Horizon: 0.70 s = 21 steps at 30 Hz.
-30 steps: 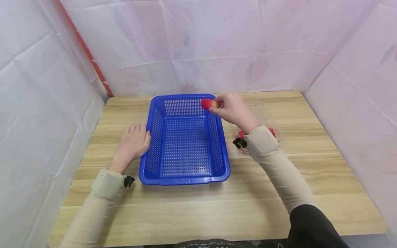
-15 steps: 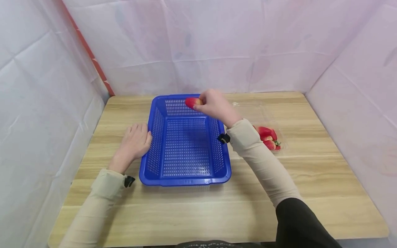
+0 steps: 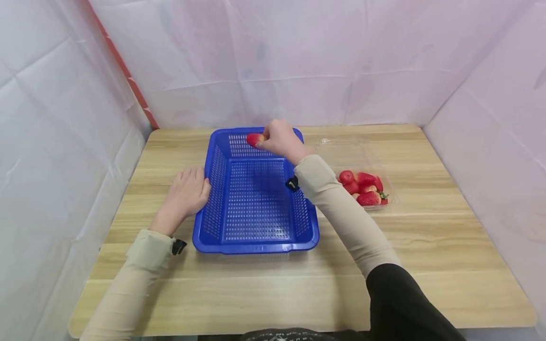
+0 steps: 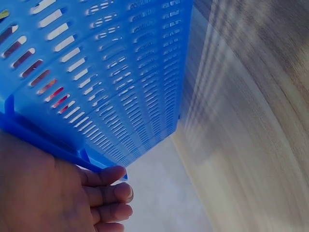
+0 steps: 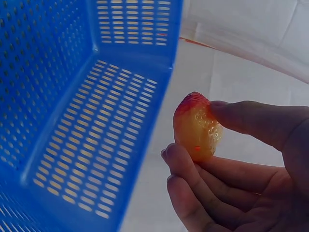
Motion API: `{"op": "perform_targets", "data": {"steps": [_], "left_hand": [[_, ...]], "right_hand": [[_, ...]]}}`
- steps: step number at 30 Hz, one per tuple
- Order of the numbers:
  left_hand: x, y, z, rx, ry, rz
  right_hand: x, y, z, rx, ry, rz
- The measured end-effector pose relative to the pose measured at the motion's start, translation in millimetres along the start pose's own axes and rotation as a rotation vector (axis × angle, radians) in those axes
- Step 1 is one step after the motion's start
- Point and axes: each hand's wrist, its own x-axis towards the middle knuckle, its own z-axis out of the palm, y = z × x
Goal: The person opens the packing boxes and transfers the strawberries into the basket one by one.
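Note:
In the head view my left hand (image 3: 187,192) holds the left rim of the blue plastic basket (image 3: 256,248). The left wrist view shows several fingers (image 4: 111,195) against the outside of that rim, with the thumb hidden. My right hand (image 3: 281,139) hangs over the basket's far right part and pinches a strawberry (image 3: 253,139). Its red tip points left in the head view. Thumb and fingers hold the pale yellow end of the strawberry (image 5: 197,126) in the right wrist view. The basket's mesh floor shows no fruit.
A clear plastic clamshell box (image 3: 347,151) lies unfolded right of the basket, its lid toward the back. Several more strawberries (image 3: 368,198) fill its near half. Fabric walls (image 3: 298,61) stand behind and at both sides of the wooden table (image 3: 448,237).
My right hand has carried the strawberry leftward, from the basket's right rim to above its far part. The box of strawberries has come into sight from behind the forearm. My left hand stays put.

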Motion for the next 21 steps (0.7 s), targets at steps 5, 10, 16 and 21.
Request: {"op": "perform_targets", "data": {"steps": [5, 10, 16, 21], "left_hand": [[-2.2, -0.2, 1.7, 0.002, -0.009, 0.004], [-2.3, 0.4, 4.3, -0.003, 0.007, 0.01], [-1.0, 2.4, 4.7, 0.002, 0.004, 0.018], [0.1, 2.9, 3.9, 0.005, -0.004, 0.011]], "right_hand": [[7.7, 1.4, 16.9, 0.043, -0.044, 0.04], [14.2, 1.2, 31.9, 0.033, -0.068, 0.049], [18.4, 6.3, 47.0, 0.028, -0.099, 0.073], [21.8, 11.4, 60.0, 0.016, -0.129, 0.083]]}}
